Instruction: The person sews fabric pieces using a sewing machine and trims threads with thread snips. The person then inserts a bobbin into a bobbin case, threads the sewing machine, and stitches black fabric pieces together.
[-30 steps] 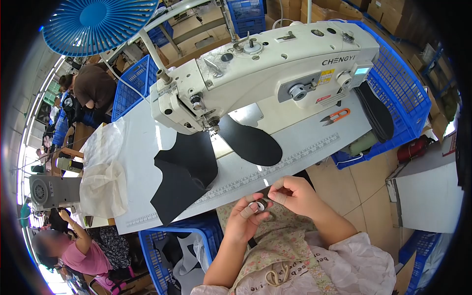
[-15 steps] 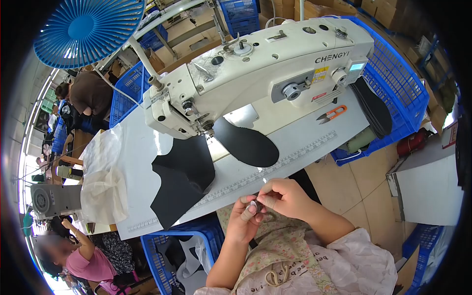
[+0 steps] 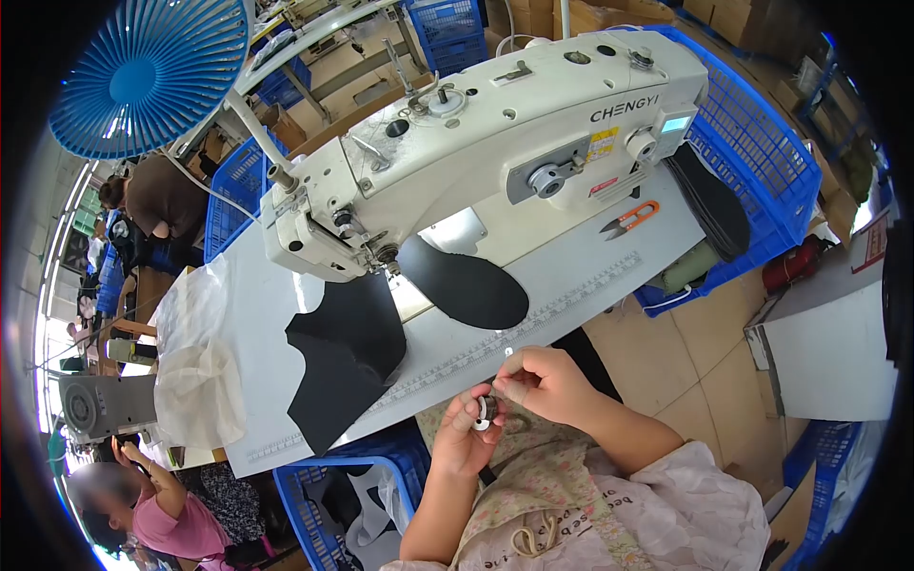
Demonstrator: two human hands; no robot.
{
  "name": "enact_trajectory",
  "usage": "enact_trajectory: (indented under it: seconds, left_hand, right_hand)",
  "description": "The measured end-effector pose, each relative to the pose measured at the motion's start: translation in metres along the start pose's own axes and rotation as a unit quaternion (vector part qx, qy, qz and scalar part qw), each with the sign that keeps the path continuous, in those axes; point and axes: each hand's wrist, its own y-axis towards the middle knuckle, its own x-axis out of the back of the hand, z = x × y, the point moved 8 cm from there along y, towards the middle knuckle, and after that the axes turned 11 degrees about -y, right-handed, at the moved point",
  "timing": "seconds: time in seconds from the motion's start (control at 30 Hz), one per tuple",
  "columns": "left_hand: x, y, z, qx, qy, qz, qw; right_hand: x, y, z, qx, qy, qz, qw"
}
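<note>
My left hand (image 3: 464, 433) holds a small round metal part (image 3: 485, 412), which looks like a bobbin case, in front of the table edge. Right beside it, my right hand (image 3: 538, 383) is closed in a pinch; whatever lies between its fingertips is too small to make out. Behind my hands stands a white sewing machine (image 3: 476, 133). A black angular piece (image 3: 352, 352) and a black oval piece (image 3: 466, 284) lie on the white table (image 3: 562, 249) near the needle. Orange-handled snips (image 3: 630, 220) rest to the right.
Blue crates stand behind the machine (image 3: 762, 152) and below the table (image 3: 314, 495). Stacked black pieces (image 3: 711, 205) lie at the right. A blue fan (image 3: 133, 84) is at the upper left. Two people work at the left, one in pink (image 3: 176, 519), one in brown (image 3: 167, 195).
My hands have drawn slightly apart, and the metal part in my left hand is turned and more visible. The view has shifted a little. The person in pink has moved their hands near their machine.
</note>
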Motion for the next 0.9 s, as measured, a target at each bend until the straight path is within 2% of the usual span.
enact_trajectory:
  seconds: [0.1,0.27,0.5,0.57,0.6,0.67,0.7,0.77,0.8,0.87,0.9]
  left_hand:
    - [-0.001,-0.001,0.001,0.012,-0.014,0.030,0.999]
    - [-0.002,-0.002,0.006,0.048,-0.064,0.037,0.996]
    - [-0.004,-0.003,0.008,0.060,-0.119,0.055,0.990]
    - [-0.002,-0.002,0.008,0.050,-0.168,0.042,0.984]
    - [-0.001,-0.002,0.007,0.049,-0.168,0.042,0.984]
    - [0.009,0.000,0.005,0.032,-0.152,0.016,0.988]
    - [0.007,0.001,0.005,0.032,-0.152,0.016,0.988]
    - [0.009,0.001,0.002,-0.015,-0.096,-0.042,0.994]
    - [0.006,0.001,0.003,-0.017,-0.096,-0.042,0.994]
    - [0.011,0.002,-0.002,-0.054,-0.063,-0.106,0.991]
    - [0.009,0.005,-0.003,-0.057,-0.063,-0.106,0.991]
  right_hand:
    - [-0.007,0.000,-0.009,0.000,0.017,0.016,1.000]
    - [-0.028,-0.006,-0.034,-0.109,0.099,0.114,0.982]
    - [-0.025,-0.010,-0.039,-0.128,0.172,0.104,0.971]
    - [-0.017,-0.012,-0.038,-0.187,0.186,0.103,0.959]
    - [-0.019,-0.013,-0.039,-0.186,0.186,0.104,0.959]
    - [-0.012,-0.013,-0.041,-0.153,0.217,0.030,0.964]
    - [-0.011,-0.015,-0.039,-0.152,0.217,0.031,0.964]
    - [0.001,-0.015,-0.019,-0.067,0.164,-0.007,0.984]
    - [0.002,-0.016,-0.015,-0.067,0.164,-0.005,0.984]
    - [0.007,-0.016,0.017,0.092,-0.063,-0.019,0.994]
    - [0.003,-0.016,0.023,0.125,-0.101,-0.014,0.987]
